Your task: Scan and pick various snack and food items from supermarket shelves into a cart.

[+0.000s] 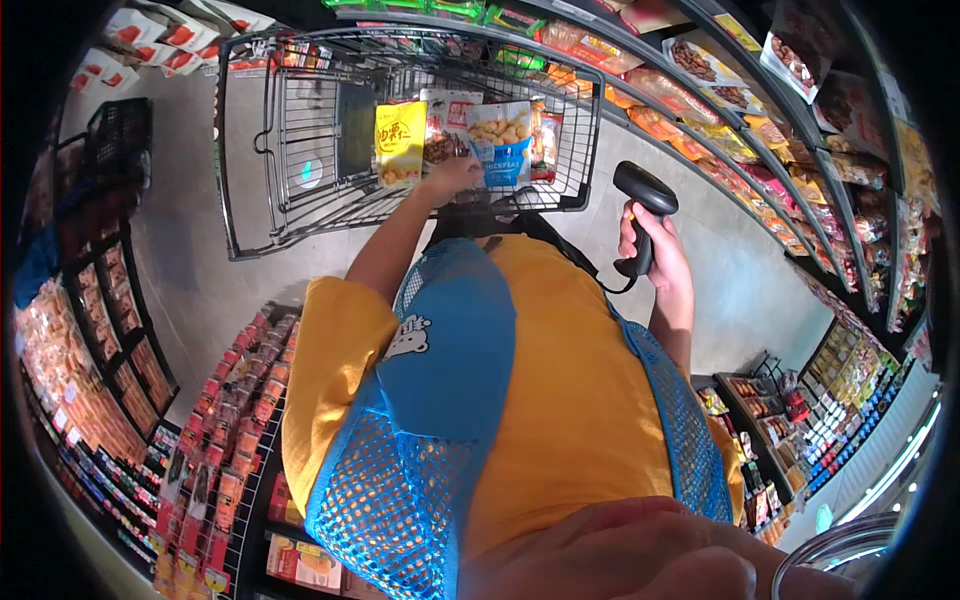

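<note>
My left hand (451,180) is over the near side of a wire shopping cart (251,247). Its fingers are by the lower edges of a white pouch with red print (448,142) and a blue-and-white pouch of chickpeas (500,146). Whether the fingers grip either one cannot be told. A yellow pouch of chestnut kernels (400,146) is just left of that hand, and a red packet (550,150) shows behind the chickpeas at the right. Outside the cart, my right hand (660,247) is wrapped around the handle of a black handheld barcode scanner (646,189), its cable hanging from the base.
Tall shelves of bagged snacks (720,135) curve along the right. A wire rack of red packets (232,420) stands close at lower left, with more packed shelves (82,360) beyond. A black basket (120,127) is at far left. Grey floor (739,270) shows between.
</note>
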`<state>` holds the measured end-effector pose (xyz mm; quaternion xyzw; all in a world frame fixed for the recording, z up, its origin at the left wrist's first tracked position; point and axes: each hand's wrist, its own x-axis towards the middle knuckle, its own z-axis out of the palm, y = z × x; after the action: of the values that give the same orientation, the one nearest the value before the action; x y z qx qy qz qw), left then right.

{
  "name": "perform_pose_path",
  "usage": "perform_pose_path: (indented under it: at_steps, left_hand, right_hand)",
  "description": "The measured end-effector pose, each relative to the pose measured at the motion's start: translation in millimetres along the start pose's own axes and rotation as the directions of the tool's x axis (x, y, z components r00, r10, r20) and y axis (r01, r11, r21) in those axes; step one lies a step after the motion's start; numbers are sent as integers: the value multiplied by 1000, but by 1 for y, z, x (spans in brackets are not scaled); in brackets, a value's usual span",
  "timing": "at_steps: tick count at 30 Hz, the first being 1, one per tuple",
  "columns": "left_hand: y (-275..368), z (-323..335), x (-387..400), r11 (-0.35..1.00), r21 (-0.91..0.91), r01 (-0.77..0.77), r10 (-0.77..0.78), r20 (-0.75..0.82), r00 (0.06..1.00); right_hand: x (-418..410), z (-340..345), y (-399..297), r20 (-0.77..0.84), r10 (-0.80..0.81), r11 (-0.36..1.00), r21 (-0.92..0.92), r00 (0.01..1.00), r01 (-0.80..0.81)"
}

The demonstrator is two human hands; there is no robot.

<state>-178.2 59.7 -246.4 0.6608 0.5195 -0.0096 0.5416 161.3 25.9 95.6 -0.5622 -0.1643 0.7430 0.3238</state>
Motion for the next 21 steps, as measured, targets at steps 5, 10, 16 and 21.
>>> perform_pose_path:
  at_steps: [5,10,16,21]
  left_hand:
    - [-73,68,90,813,-526,249,-227,108,968]
    - [-101,139,150,822,-506,262,-317,-24,948]
    - [-72,162,160,716,-487,500,-595,-53,802]
    - [-39,137,152,593,-742,312,-582,-128,803]
  right_hand:
    - [2,-3,6,-86,7,998,-66,996,-13]
    - [-14,-10,32,-263,34,995,-78,964,-57]
    - [-29,-10,52,-383,138,987,132,913,-94]
    - [-37,-1,53,-389,90,986,165,917,-26]
